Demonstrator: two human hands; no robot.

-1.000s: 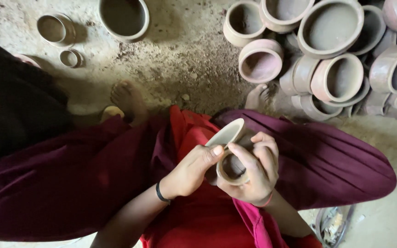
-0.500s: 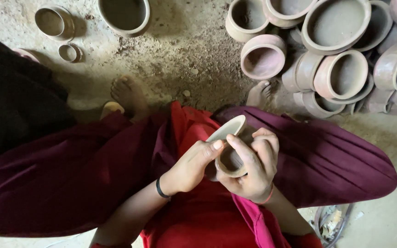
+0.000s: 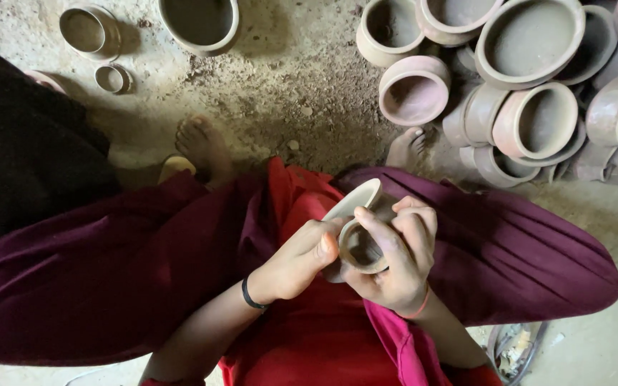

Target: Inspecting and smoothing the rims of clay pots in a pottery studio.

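My right hand [image 3: 398,257] cups a small brown clay pot [image 3: 361,249], mouth up, over my lap. My left hand [image 3: 298,257] grips a flat pale scraper [image 3: 355,200] that leans against the pot's rim, thumb pressed by the rim. Both hands meet above my red and maroon clothing [image 3: 309,336]. A dark band circles my left wrist and a red thread my right wrist. The pot's underside is hidden by my fingers.
A heap of unfired clay pots [image 3: 531,78] lies at the upper right on the dirt floor. A large pot [image 3: 198,21] and two small ones [image 3: 87,32] stand at upper left. My bare feet [image 3: 202,143] rest ahead. Dark cloth [image 3: 16,150] lies left.
The view has shifted slightly. My hands stay together on the pot; the scraper and fingers have shifted a little around its rim.
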